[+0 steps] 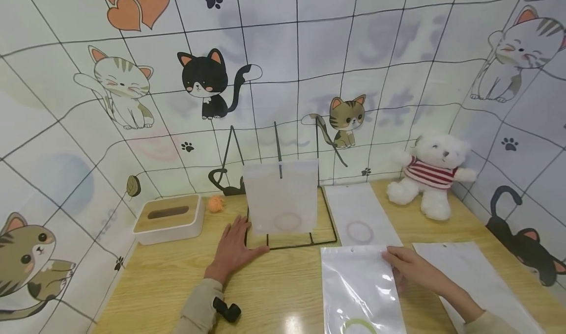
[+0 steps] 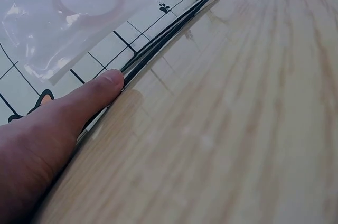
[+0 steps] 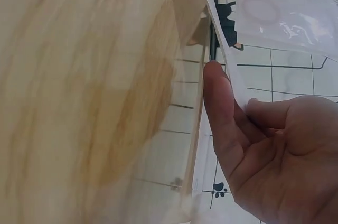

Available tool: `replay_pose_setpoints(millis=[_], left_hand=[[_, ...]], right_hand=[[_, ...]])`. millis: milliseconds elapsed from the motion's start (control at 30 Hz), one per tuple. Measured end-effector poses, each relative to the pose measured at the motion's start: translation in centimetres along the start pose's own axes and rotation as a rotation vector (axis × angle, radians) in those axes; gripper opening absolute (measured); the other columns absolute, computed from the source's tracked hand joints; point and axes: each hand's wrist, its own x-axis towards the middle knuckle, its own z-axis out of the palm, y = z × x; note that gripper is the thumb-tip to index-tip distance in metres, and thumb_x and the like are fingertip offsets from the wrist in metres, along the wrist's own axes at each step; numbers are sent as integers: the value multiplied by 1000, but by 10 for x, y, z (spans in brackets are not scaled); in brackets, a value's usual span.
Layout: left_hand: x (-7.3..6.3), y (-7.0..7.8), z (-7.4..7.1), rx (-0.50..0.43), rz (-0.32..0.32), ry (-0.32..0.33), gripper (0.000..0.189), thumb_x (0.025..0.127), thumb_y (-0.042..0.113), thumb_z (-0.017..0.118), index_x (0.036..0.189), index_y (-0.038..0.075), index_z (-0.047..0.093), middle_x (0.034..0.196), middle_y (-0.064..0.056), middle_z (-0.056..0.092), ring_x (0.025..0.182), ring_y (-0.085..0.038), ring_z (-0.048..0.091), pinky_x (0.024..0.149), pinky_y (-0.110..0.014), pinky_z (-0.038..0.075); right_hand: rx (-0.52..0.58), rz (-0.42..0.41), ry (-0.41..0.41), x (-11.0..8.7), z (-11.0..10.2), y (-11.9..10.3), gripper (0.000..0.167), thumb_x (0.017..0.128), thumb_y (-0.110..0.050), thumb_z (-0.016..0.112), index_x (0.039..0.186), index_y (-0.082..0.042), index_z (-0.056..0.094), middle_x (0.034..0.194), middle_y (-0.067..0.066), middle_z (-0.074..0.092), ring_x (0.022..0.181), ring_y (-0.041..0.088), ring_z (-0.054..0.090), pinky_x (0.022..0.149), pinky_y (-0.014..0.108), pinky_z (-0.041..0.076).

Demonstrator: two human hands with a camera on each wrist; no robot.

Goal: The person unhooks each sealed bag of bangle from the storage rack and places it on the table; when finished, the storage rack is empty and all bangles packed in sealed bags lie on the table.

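My left hand (image 1: 232,250) lies spread at the left front corner of a black wire display rack (image 1: 278,150), its thumb on the front wire of the base, as the left wrist view shows too. On the rack's prong hangs a frosted plastic bag (image 1: 283,191) with a pink ring low in it. My right hand (image 1: 415,267) pinches the upper right edge of a clear-fronted white plastic bag (image 1: 360,285) between thumb and fingers. A yellow-green ring (image 1: 359,322) shows in this bag, partly cut off by the frame. The bag appears edge-on in the right wrist view.
Another bag (image 1: 353,206) with a pink ring lies right of the rack, and one more bag (image 1: 482,275) lies beneath my right forearm. A white teddy bear (image 1: 435,172) sits at the back right. A tissue box (image 1: 170,218) and small orange object (image 1: 215,204) stand left.
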Motion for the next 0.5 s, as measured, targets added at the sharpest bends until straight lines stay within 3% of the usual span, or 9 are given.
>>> replay_pose_setpoints(millis=[233,367,500], left_hand=[[0,-1,-2,-15,8,12,103,77,82,59,147,7,46,162,-8,34,153,-28,23,126,-50,16],[0,-2,-1,-24,5,5,103,77,82,59,147,7,47,162,-6,33,153,-27,25,126,-49,16],[0,-3,1,-15,4,3,104,77,83,58,149,8,44,162,-6,33,152,-27,26,126,-49,16]], right_hand=[[-54,71,-25,-6,-1,7,35,108,-15,41,82,7,52,65,4,58,53,8,58,48,28,54],[-49,86,-75,-8,-3,9,33,107,-11,41,85,7,56,68,8,64,54,11,64,48,31,57],[-156,130,-62,-7,-4,7,32,105,-13,44,79,2,55,65,4,61,53,10,61,47,26,54]])
